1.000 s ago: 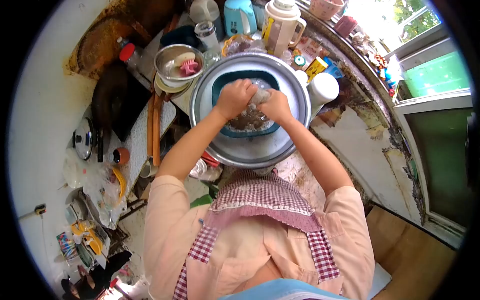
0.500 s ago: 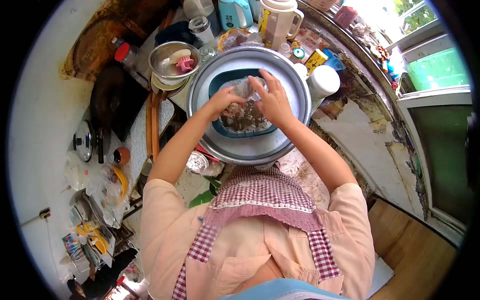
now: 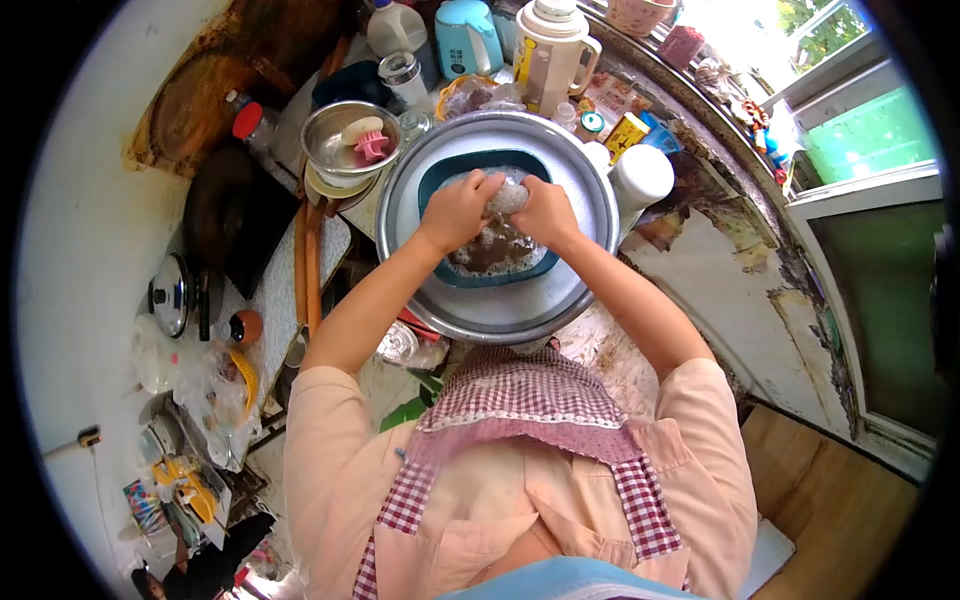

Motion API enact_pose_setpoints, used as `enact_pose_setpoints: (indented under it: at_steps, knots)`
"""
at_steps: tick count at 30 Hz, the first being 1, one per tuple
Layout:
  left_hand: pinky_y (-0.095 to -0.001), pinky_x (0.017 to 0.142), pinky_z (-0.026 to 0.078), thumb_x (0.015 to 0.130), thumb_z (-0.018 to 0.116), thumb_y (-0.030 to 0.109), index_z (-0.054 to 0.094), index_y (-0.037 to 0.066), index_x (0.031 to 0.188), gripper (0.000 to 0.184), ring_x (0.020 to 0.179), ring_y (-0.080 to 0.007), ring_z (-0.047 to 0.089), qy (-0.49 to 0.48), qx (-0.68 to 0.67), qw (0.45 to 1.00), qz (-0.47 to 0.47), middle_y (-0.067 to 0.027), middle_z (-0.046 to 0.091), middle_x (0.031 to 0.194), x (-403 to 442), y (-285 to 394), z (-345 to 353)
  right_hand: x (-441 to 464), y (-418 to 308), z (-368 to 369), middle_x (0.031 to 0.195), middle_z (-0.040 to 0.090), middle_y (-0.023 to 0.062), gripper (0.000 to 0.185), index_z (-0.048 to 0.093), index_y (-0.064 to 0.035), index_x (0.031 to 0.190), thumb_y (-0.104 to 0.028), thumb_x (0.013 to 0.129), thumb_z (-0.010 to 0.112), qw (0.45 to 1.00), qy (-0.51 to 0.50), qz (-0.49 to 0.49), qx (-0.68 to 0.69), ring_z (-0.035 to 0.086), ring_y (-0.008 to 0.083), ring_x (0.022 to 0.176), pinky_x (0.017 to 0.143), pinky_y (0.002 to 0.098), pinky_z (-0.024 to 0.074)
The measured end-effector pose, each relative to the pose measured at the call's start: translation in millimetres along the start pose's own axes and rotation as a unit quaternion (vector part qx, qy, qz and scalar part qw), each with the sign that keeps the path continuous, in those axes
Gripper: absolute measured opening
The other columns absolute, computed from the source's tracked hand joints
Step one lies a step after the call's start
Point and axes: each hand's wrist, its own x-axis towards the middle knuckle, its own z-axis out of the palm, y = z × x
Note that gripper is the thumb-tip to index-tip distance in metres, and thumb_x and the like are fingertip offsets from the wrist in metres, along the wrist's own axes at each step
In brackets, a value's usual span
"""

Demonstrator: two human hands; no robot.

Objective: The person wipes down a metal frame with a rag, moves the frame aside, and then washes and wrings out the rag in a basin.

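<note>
My left hand [image 3: 459,212] and my right hand [image 3: 547,213] are both closed on a pale, wet, sudsy bundle [image 3: 508,198], squeezed between them. It looks like a cloth or mesh, but I cannot make out its kind. Below it, brownish foamy water [image 3: 495,255] fills a dark teal oval basin [image 3: 440,276]. That basin sits inside a wide round metal basin [image 3: 400,255]. The fingertips are partly hidden by the hands and the bundle.
Left of the big basin stands a metal bowl [image 3: 318,140] with a pink scrubbing brush [image 3: 370,148]. A white lidded tub [image 3: 643,174] is at the right. Behind are a patterned thermos jug [image 3: 545,60] and a blue kettle [image 3: 466,40]. A pan lid [image 3: 171,293] lies far left.
My hands have gone from loosely spread fingers over the water to a closed grip, bunching the bundle between them. The view has shifted slightly.
</note>
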Motion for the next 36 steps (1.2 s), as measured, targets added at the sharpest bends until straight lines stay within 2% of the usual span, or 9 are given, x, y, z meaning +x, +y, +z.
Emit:
enact_pose_setpoints:
  at_steps: [13, 24, 26, 27, 28, 29, 32, 35, 36]
  knots:
    - [-0.0316, 0.049, 0.045, 0.068, 0.056, 0.009, 0.054, 0.016, 0.095, 0.028, 0.063, -0.0195, 0.054, 0.214, 0.081, 0.964, 0.133, -0.0015, 0.05, 0.077, 10.4, -2.0, 15.7, -37.1, -13.5, 19.0, 0.053, 0.041, -0.0024, 0.011, 0.049, -0.0085, 0.069, -0.002, 0.067, 0.058, 0.728, -0.085, 0.275, 0.622, 0.033, 0.0062, 0.04, 0.035, 0.0217, 0.0225]
    - [-0.0295, 0.069, 0.045, 0.063, 0.068, 0.002, 0.052, 0.003, 0.1, 0.041, 0.079, -0.0213, 0.056, 0.269, -0.276, 0.897, -0.217, -0.0069, 0.056, 0.091, -16.1, 26.3, -46.9, -29.3, -50.3, -42.5, 0.094, 0.059, 0.0059, 0.017, 0.059, -0.0102, 0.095, -0.023, 0.085, 0.054, 0.549, -0.248, 0.138, 0.787, 0.056, 0.0161, 0.088, 0.073, 0.0258, 0.0424]
    - [-0.0279, 0.072, 0.044, 0.065, 0.068, 0.002, 0.05, 0.002, 0.103, 0.042, 0.08, -0.0188, 0.055, 0.266, -0.426, 0.811, -0.301, -0.0056, 0.056, 0.09, -21.8, 28.3, -46.1, -5.8, 6.4, 30.6, 0.096, 0.059, 0.0081, 0.018, 0.062, -0.0124, 0.092, -0.026, 0.083, 0.054, 0.891, -0.208, -0.154, 0.373, 0.056, 0.0209, 0.09, 0.075, 0.0321, 0.0425]
    - [-0.0274, 0.07, 0.044, 0.066, 0.068, 0.002, 0.049, 0.002, 0.104, 0.043, 0.079, -0.0179, 0.054, 0.255, -0.395, 0.815, -0.339, -0.0055, 0.055, 0.09, -29.1, 18.5, -35.0, -3.1, 28.0, 54.8, 0.097, 0.059, 0.0093, 0.019, 0.063, -0.0135, 0.091, -0.027, 0.082, 0.054, 0.943, -0.16, -0.274, 0.099, 0.056, 0.0233, 0.091, 0.076, 0.0352, 0.0425]
    - [-0.0269, 0.068, 0.044, 0.066, 0.068, 0.001, 0.048, 0.002, 0.106, 0.044, 0.079, -0.017, 0.054, 0.243, -0.361, 0.82, -0.372, -0.0053, 0.055, 0.09, -36.0, -0.5, -15.1, -40.4, -23.3, 6.6, 0.103, 0.057, 0.0087, 0.022, 0.066, -0.0159, 0.089, -0.031, 0.075, 0.057, 0.966, -0.194, -0.004, -0.171, 0.054, 0.0284, 0.095, 0.079, 0.0461, 0.0384]
    - [-0.0263, 0.067, 0.044, 0.067, 0.068, 0.001, 0.047, 0.001, 0.107, 0.045, 0.078, -0.0161, 0.054, 0.231, -0.327, 0.825, -0.399, -0.0051, 0.055, 0.09, -37.8, -15.1, -6.2, -38.7, 4.4, 40.7, 0.102, 0.059, 0.0102, 0.023, 0.068, -0.0186, 0.091, -0.03, 0.073, 0.06, 0.942, -0.127, -0.181, -0.253, 0.055, 0.032, 0.092, 0.08, 0.0528, 0.0343]
    - [-0.0248, 0.059, 0.042, 0.067, 0.068, 0.002, 0.045, 0.002, 0.111, 0.05, 0.074, -0.0135, 0.052, 0.223, -0.433, 0.799, -0.353, -0.0061, 0.055, 0.093, -48.6, -12.4, -14.1, -53.8, -32.5, 13.2, 0.095, 0.061, 0.0153, 0.028, 0.065, -0.0074, 0.094, -0.028, 0.075, 0.06, 0.955, -0.141, -0.157, 0.209, 0.059, 0.0274, 0.085, 0.074, 0.0384, 0.044]
    - [-0.0243, 0.057, 0.042, 0.067, 0.07, 0.005, 0.045, 0.001, 0.111, 0.051, 0.07, -0.0125, 0.051, 0.213, -0.424, 0.781, -0.405, -0.006, 0.054, 0.092, -45.4, -4.9, -20.6, -60.5, -43.8, -17.2, 0.095, 0.06, 0.0169, 0.031, 0.063, -0.0045, 0.093, -0.028, 0.074, 0.061, 0.773, -0.253, 0.056, 0.579, 0.058, 0.0291, 0.084, 0.075, 0.042, 0.0432]
    - [-0.0259, 0.059, 0.042, 0.067, 0.07, 0.006, 0.045, 0.001, 0.11, 0.05, 0.072, -0.014, 0.051, 0.199, -0.398, 0.794, -0.414, -0.0067, 0.054, 0.092, -42.0, 2.4, -18.7, -59.7, -34.9, -7.5, 0.094, 0.061, 0.0151, 0.03, 0.063, -0.0054, 0.093, -0.028, 0.073, 0.062, 0.943, -0.199, 0.039, 0.266, 0.058, 0.0277, 0.083, 0.074, 0.0413, 0.0432]
